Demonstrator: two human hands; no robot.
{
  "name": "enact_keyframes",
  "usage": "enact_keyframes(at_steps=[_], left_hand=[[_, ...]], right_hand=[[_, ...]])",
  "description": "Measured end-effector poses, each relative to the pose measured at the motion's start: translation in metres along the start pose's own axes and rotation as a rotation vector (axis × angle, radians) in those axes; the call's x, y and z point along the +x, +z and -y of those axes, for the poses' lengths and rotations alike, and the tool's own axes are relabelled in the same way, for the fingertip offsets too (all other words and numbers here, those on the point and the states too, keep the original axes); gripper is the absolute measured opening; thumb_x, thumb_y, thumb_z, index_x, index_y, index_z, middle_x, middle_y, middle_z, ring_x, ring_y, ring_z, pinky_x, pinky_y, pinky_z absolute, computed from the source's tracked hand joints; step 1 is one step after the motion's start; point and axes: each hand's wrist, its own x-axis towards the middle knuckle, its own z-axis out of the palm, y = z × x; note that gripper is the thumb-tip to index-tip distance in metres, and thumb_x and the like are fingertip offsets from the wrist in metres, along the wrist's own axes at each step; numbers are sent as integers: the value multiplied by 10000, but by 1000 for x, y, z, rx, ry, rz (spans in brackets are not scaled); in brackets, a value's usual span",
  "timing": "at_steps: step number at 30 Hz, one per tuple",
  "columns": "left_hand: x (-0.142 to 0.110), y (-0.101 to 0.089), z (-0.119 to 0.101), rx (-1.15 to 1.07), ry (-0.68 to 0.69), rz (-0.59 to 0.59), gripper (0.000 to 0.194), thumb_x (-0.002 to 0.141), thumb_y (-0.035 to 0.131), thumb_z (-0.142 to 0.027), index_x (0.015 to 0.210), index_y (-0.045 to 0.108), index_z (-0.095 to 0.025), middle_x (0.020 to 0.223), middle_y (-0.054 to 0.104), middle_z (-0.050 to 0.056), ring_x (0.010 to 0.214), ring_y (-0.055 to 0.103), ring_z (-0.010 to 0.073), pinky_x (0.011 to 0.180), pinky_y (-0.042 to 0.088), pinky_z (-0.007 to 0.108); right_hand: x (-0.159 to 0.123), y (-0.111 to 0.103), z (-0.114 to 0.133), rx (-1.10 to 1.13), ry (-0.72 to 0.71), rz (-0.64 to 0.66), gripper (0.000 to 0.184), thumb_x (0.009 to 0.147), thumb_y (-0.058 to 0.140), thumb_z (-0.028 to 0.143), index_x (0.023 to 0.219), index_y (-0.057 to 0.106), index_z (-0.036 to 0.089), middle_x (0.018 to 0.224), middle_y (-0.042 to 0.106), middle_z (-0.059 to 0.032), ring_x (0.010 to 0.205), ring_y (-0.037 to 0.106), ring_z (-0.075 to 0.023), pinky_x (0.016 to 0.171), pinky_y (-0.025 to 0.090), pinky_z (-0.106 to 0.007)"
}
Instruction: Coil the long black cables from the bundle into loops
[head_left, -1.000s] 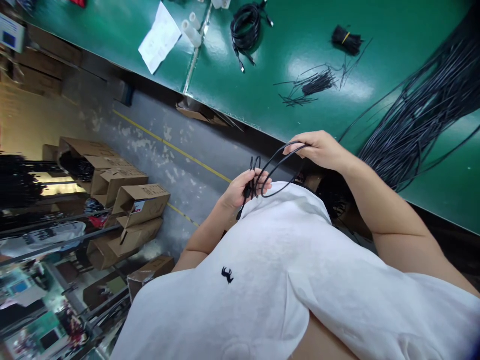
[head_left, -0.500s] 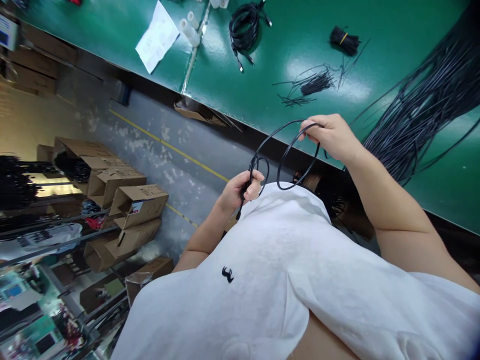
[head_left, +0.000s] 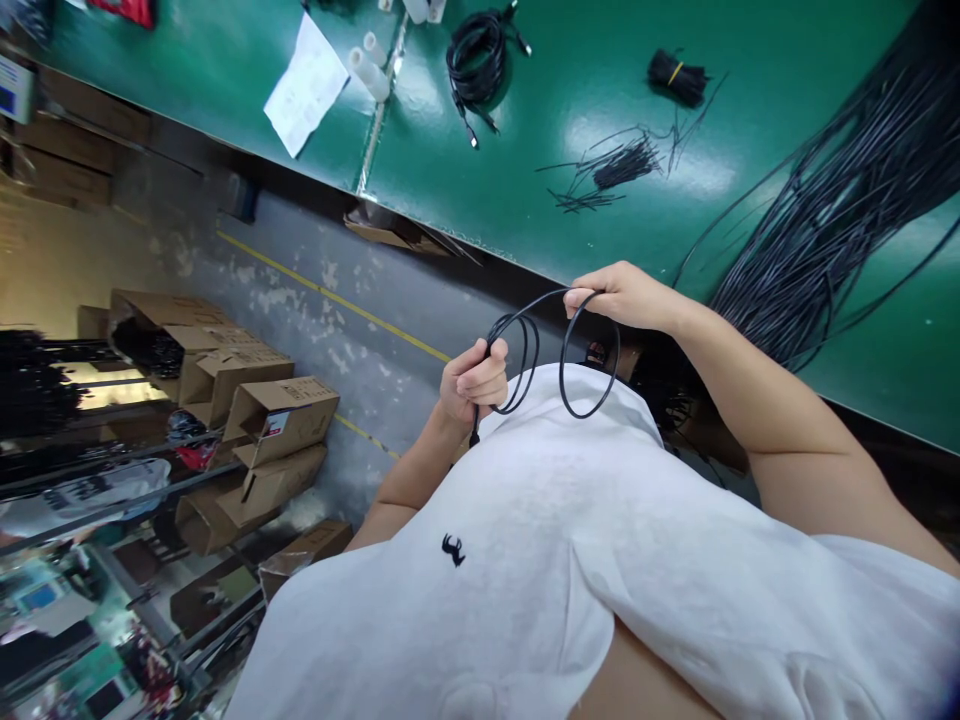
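Note:
A thin black cable point(head_left: 589, 412) runs in loops between my two hands, in front of the white shirt. My left hand point(head_left: 474, 380) is closed round gathered loops of it, and a dark cable end pokes out below the fist. Between finger and thumb, my right hand point(head_left: 611, 295) pinches the cable near the bench edge, with one round loop hanging beneath. What lies inside the left fist is mostly hidden by the fingers.
On the green bench point(head_left: 570, 50) lie a coiled black cable point(head_left: 478, 62), a banded bundle of black ties point(head_left: 677, 78), loose ties point(head_left: 626, 165), a white paper point(head_left: 307, 85) and a large heap of black cables point(head_left: 825, 210). Cardboard boxes point(head_left: 281, 415) stand at left.
My right hand has come down and left, closer to my left hand. More cable loops now gather at the left hand, and the hanging loop has narrowed.

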Motion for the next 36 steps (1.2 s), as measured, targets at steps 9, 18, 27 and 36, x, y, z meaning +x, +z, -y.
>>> enact_keyframes(at_steps=[9, 18, 27, 36], left_hand=[[19, 21, 5, 145, 83, -32, 172, 967, 547, -268, 927, 653, -139, 859, 727, 49, 774, 702, 112, 713, 556, 210], [17, 13, 11, 320, -62, 150, 260, 949, 550, -329, 907, 673, -104, 596, 652, 22, 475, 618, 122, 575, 564, 259], [11, 7, 9, 79, -123, 80, 479, 1043, 288, -305, 815, 674, -135, 385, 237, -93, 263, 118, 29, 282, 193, 118], [-32, -2, -56, -5, 324, -47, 323, 1034, 388, -406, 1286, 570, -319, 395, 132, -133, 287, 94, 54, 305, 111, 168]], right_hand=[[-1, 21, 22, -542, 5, -239, 400, 1006, 342, 370, 1149, 647, 156, 1109, 674, -123, 959, 611, -229, 744, 402, -298], [9, 23, 24, -736, 170, -245, 377, 1021, 315, 293, 1277, 569, 182, 1169, 643, -122, 899, 627, -213, 700, 395, -291], [16, 16, -12, -662, 246, -274, 371, 983, 357, 240, 1241, 617, 183, 1168, 685, -117, 966, 639, -245, 767, 426, -322], [-54, -6, -113, -245, 68, -212, 522, 935, 367, 653, 925, 690, 243, 978, 703, -132, 860, 596, -230, 750, 382, -343]])
